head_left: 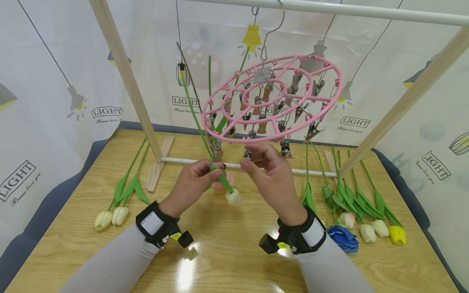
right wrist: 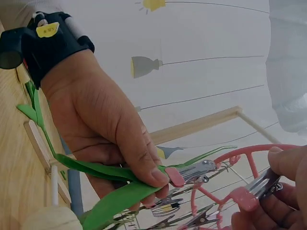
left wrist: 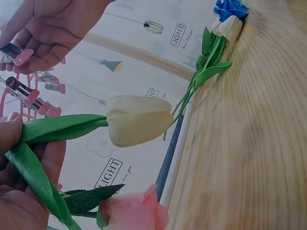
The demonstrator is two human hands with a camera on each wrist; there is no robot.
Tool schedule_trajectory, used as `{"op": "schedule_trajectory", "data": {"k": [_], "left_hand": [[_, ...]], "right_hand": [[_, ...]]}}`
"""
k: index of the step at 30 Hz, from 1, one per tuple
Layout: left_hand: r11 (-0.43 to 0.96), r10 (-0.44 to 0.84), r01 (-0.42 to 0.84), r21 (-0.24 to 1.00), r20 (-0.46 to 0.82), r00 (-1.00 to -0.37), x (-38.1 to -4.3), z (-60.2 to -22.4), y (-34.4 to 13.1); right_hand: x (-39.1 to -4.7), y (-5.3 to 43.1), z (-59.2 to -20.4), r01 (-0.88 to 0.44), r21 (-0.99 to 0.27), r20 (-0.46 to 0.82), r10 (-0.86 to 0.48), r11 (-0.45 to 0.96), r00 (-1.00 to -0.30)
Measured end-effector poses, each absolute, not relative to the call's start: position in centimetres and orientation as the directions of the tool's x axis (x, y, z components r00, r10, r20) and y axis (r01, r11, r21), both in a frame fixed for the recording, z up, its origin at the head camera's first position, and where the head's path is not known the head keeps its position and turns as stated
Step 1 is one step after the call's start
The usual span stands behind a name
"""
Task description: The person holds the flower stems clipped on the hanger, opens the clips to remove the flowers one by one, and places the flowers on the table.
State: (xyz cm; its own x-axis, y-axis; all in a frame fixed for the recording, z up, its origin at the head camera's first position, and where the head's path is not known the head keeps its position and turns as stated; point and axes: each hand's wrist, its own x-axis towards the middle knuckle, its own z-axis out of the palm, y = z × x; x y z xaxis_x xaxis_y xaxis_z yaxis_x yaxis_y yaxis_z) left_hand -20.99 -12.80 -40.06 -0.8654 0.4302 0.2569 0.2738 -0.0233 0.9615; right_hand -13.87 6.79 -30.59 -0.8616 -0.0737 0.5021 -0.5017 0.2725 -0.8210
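Note:
My left hand (head_left: 192,183) pinches the green stem and leaves of a white tulip (head_left: 233,197), whose bloom hangs downward. Right beside the thumb sits a pink-tipped metal clip (right wrist: 175,176) that hangs from the pink round drying rack (head_left: 272,138). A pink flower (left wrist: 134,211) hangs behind the tulip, below the left fingers. My right hand (head_left: 272,175) holds another pink-tipped clip (right wrist: 247,197) between thumb and fingers, under the rack's front rim. No flower shows in that clip. Several stems rise past the rack's left side.
The rack hangs by a wire hook (head_left: 282,16) from a white bar (head_left: 348,11) on a wooden stand (head_left: 126,77). Two white tulips (head_left: 110,217) lie on the table's left. Several tulips and a blue rose (head_left: 343,239) lie at right. A lower white rod (head_left: 311,173) crosses behind the hands.

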Motion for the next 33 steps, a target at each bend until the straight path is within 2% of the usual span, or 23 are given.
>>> {"op": "schedule_trajectory", "data": {"k": [6, 11, 14, 17, 21, 24, 27, 33], "left_hand": [[-0.03, 0.445, 0.246, 0.969, 0.233, -0.865, -19.5, -38.2, -12.9], [0.005, 0.446, 0.273, 0.962, 0.242, -0.862, -18.6, -37.3, -12.9], [0.007, 0.45, 0.297, 0.955, 0.262, -0.854, -18.2, -37.0, -12.8], [0.009, 0.455, 0.319, 0.948, 0.281, -0.845, -18.3, -37.8, -12.6], [0.017, 0.457, 0.335, 0.942, 0.291, -0.841, -18.0, -37.7, -12.4], [0.026, 0.455, 0.329, 0.944, 0.282, -0.845, -17.1, -36.6, -12.1], [0.043, 0.46, 0.339, 0.94, 0.282, -0.842, -16.9, -36.3, -11.9], [0.042, 0.489, 0.356, 0.934, 0.291, -0.822, -16.9, -36.7, -11.6]], "right_hand": [[-13.9, 7.3, -31.2, -0.562, -0.696, 0.6, -0.069, 0.447, -0.797], [-13.4, 7.3, -31.6, -0.603, -0.496, 0.72, -0.092, 0.625, -0.688], [-12.9, 7.0, -31.6, -0.638, -0.423, 0.757, -0.136, 0.644, -0.639], [-12.5, 6.5, -31.7, -0.682, -0.412, 0.757, -0.191, 0.604, -0.625], [-12.6, 6.0, -32.3, -0.688, -0.437, 0.717, -0.237, 0.58, -0.655], [-13.1, 5.9, -32.8, -0.651, -0.5, 0.66, -0.236, 0.57, -0.713], [-13.7, 6.0, -33.1, -0.594, -0.608, 0.581, -0.215, 0.527, -0.785], [-14.6, 6.2, -33.9, -0.424, -0.841, 0.386, -0.174, 0.337, -0.906]]}}
